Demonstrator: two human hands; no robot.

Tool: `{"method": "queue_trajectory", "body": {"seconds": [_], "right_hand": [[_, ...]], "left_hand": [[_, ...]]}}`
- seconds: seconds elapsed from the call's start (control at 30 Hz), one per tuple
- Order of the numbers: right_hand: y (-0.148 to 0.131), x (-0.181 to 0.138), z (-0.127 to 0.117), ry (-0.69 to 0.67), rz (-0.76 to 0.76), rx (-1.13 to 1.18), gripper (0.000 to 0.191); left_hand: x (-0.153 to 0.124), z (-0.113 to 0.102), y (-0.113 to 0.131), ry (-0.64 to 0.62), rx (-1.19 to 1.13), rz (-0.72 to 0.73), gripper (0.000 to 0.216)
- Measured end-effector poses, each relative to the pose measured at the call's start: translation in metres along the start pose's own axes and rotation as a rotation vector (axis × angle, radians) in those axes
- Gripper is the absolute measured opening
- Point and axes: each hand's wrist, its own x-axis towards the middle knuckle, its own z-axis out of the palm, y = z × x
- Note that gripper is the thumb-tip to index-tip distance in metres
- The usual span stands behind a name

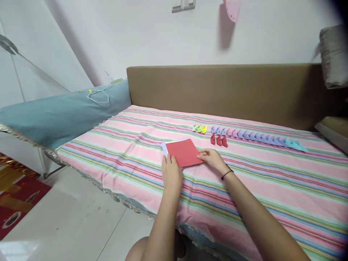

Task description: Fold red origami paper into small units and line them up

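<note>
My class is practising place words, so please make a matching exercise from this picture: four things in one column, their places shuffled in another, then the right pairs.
Things
1. red sheet
2. three red folded pieces
3. pink paper
4. brown backrest

Places
A. hanging high on the wall
B. along the back of the striped cover
C. touched by the left hand and right hand
D. near a long row of folded pieces

Right pairs: 1-C, 2-D, 3-A, 4-B
</note>
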Motion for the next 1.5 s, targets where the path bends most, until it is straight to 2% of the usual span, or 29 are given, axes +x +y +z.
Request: {"method": "queue_trajectory", "body": {"seconds": [0.13, 0.4, 0.5, 0.6, 0.67, 0.73, 0.97, 1.27, 1.5], "right_hand": [[0.004, -0.002, -0.005, -0.037, 0.05, 0.122, 0.023], [0.005, -0.013, -0.003, 0.008, 0.116, 0.259, 0.027], [0.003, -0.014, -0.005, 0.019, 0.115, 0.294, 0.031], [0.0, -0.015, -0.006, 0.005, 0.11, 0.334, 0.032], [-0.002, -0.017, -0.006, -0.016, 0.107, 0.365, 0.03], [-0.005, -0.019, -0.006, -0.05, 0.11, 0.402, 0.027], [-0.012, -0.027, -0.003, -0.211, 0.181, 0.537, 0.022], [-0.007, -0.025, -0.004, -0.211, 0.25, 0.627, 0.017], [-0.006, -0.026, -0.003, -0.231, 0.274, 0.644, 0.018]], "left_hand": [[-0.001, -0.002, 0.002, -0.031, -0.068, -0.023, 0.056], [-0.006, -0.004, 0.003, -0.014, -0.17, -0.075, 0.051], [-0.001, -0.01, 0.002, 0.074, -0.358, -0.152, 0.047], [0.011, -0.019, -0.004, 0.148, -0.746, -0.277, 0.04], [0.019, -0.024, -0.01, 0.107, -0.993, -0.338, 0.026], [0.024, -0.029, -0.015, 0.034, -1.135, -0.35, 0.014], [0.025, -0.036, -0.018, -0.19, -1.511, -0.375, 0.03], [0.029, -0.03, -0.014, -0.252, -1.68, -0.465, 0.028], [0.03, -0.029, -0.013, -0.238, -1.608, -0.481, 0.027]]}}
